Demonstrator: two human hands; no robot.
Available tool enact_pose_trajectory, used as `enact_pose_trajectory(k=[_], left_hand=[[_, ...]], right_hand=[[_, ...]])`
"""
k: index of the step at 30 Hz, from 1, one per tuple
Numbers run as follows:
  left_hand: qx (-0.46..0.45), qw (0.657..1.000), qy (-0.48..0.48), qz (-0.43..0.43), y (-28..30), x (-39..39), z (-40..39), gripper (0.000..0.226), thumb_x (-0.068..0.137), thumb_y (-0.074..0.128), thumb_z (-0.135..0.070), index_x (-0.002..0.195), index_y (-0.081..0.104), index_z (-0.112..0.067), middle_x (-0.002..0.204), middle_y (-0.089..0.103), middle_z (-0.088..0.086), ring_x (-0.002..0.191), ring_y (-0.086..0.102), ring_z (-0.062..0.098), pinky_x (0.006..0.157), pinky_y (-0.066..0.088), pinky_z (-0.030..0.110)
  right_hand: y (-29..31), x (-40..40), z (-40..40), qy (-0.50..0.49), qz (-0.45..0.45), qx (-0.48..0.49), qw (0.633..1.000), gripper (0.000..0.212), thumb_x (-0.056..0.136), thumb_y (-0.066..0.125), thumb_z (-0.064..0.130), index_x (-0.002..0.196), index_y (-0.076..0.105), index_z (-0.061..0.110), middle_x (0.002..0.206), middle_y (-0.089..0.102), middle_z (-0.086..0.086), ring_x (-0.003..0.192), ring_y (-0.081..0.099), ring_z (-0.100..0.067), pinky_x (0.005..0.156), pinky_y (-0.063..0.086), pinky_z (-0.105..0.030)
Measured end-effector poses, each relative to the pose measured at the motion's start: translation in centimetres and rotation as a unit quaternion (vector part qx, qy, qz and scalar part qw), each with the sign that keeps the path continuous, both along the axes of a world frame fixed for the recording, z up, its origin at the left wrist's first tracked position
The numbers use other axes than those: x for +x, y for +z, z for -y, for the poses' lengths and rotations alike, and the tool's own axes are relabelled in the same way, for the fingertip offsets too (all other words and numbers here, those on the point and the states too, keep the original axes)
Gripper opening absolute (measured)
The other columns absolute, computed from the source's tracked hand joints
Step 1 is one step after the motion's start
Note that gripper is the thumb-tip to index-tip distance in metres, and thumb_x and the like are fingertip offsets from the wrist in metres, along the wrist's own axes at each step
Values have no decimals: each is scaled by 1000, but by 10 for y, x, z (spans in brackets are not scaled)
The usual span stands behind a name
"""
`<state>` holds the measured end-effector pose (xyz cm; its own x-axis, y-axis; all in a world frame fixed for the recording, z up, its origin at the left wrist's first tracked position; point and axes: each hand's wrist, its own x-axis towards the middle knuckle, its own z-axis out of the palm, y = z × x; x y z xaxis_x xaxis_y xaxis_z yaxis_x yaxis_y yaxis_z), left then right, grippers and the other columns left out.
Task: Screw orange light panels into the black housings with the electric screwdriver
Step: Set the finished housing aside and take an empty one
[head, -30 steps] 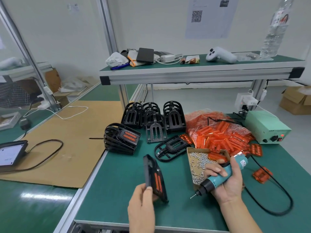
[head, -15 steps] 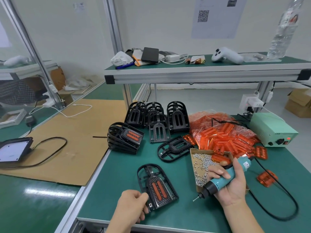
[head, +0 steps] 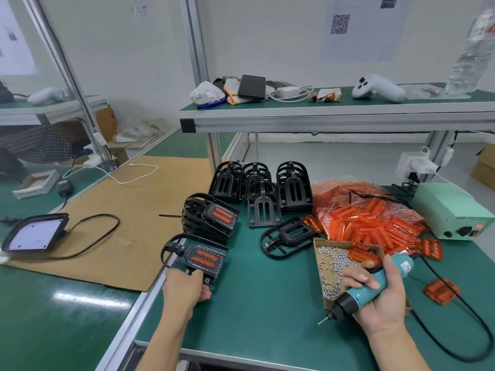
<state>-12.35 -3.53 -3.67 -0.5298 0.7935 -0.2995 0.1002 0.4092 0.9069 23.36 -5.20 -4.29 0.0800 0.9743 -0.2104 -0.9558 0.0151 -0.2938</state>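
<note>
My left hand point(head: 186, 286) grips the near end of a black housing with an orange light panel fitted in it point(head: 199, 257), held at the table's left edge just in front of a stack of finished housings point(head: 210, 216). My right hand point(head: 380, 293) holds the teal electric screwdriver point(head: 367, 287), tip pointing down-left above the green table point(head: 254, 303). Empty black housings point(head: 261, 186) stand at the back, and one lies flat point(head: 288, 238). A pile of orange light panels point(head: 369, 220) spills from a plastic bag.
A cardboard box of screws point(head: 330, 266) sits by my right hand. The screwdriver's black cable point(head: 471, 330) loops at the right. A green power supply point(head: 452, 210) stands far right. Loose orange panels point(head: 440, 290) lie near it. A cardboard sheet point(head: 120, 215) covers the left bench.
My left hand carried the assembled housing from the near middle of the table, turned it flat, and moved it left and away toward the finished stack. My right hand stayed put with the screwdriver.
</note>
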Motion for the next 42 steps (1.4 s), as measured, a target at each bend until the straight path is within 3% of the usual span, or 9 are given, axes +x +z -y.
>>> enact_pose_trajectory(k=[4,16,23,25,27,30,32,36,42], left_hand=[[-9,1000,30,7,-11,-2,-16,39,94,59,-5,121,46,20,58,69,22,51,70,36,44,55,33],[-12,999,39,17,-14,-2,-14,37,90,59,-6,120,52,14,64,72,19,54,72,34,46,57,32],[15,994,49,-96,8,16,11,73,87,57,-26,144,23,4,66,73,12,62,73,29,67,60,43],[83,979,47,-179,17,30,16,76,86,56,-38,149,26,-7,74,73,-3,72,68,11,70,54,39],[160,961,-5,-226,28,53,14,56,90,59,-44,138,48,-16,79,67,-28,71,61,-3,66,45,30],[191,942,-120,-248,32,85,-11,26,90,66,-46,114,58,-40,82,68,-23,89,56,-9,73,39,16],[189,909,-202,-312,28,103,-34,24,91,68,-42,114,63,-37,91,68,-21,105,45,-5,83,35,15],[126,846,-290,-429,18,136,-75,25,94,67,-31,116,69,-20,109,69,-2,111,57,22,91,50,34],[10,799,-311,-515,8,153,-98,8,95,64,-17,101,61,-13,109,65,8,98,64,29,69,44,35]], right_hand=[[0,1,1,2,1,2,1000,39,98,59,55,77,58,23,52,37,15,59,42,-1,54,38,-12],[1,1,0,5,1,7,1000,40,100,56,55,77,56,23,51,37,15,59,42,-2,53,40,-13],[1,1,1,7,-5,7,1000,40,100,56,55,77,57,22,50,38,14,57,43,-3,52,41,-14],[0,1,1,4,-3,6,1000,39,100,56,55,77,56,22,50,37,14,57,43,-3,52,40,-14],[-1,1,1,4,3,5,1000,38,99,57,54,78,55,22,50,37,14,57,43,-3,53,39,-14],[-2,2,1,6,8,1,1000,38,98,59,53,78,56,22,51,37,13,57,43,-4,53,39,-15],[-1,1,1,4,7,-2,1000,38,98,60,53,77,56,21,51,37,13,57,43,-4,52,40,-16],[2,1,2,0,12,-6,1000,40,99,59,51,75,57,20,50,37,11,55,43,-6,51,41,-18],[5,2,3,5,1,-14,1000,40,98,60,50,75,56,18,49,35,10,55,43,-7,48,41,-19]])
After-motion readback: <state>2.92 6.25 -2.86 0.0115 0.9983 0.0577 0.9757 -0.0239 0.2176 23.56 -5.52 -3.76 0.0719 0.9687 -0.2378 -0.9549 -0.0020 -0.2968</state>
